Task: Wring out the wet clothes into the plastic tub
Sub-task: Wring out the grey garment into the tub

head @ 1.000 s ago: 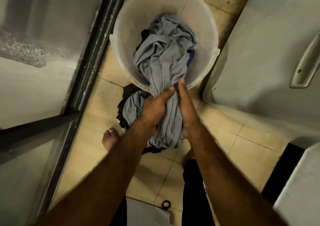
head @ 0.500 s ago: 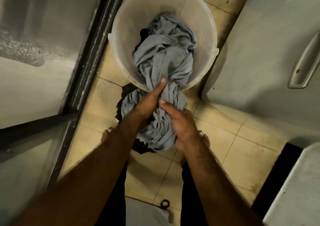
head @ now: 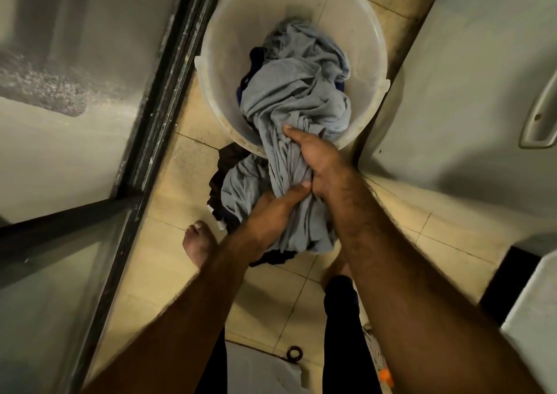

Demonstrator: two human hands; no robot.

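A wet grey garment (head: 297, 98) runs from inside the white plastic tub (head: 220, 46) over its near rim and down toward the floor. My right hand (head: 316, 155) grips the twisted cloth at the tub's near rim. Just below it, my left hand (head: 271, 209) grips the same garment, thumb wrapped across the cloth. Dark blue clothing (head: 256, 58) shows under the grey cloth inside the tub. The garment's lower end (head: 304, 233) hangs bunched between my forearms.
A heap of dark and grey clothes (head: 232, 188) lies on the tiled floor (head: 180, 164) before the tub. My bare foot (head: 199, 242) stands left of it. A dark metal door frame (head: 168, 70) runs along the left. A white appliance (head: 470, 77) stands right.
My right hand has moved up the garment to the tub's rim, and my left hand has dropped below it, so the hands have swapped places along the twisted cloth.
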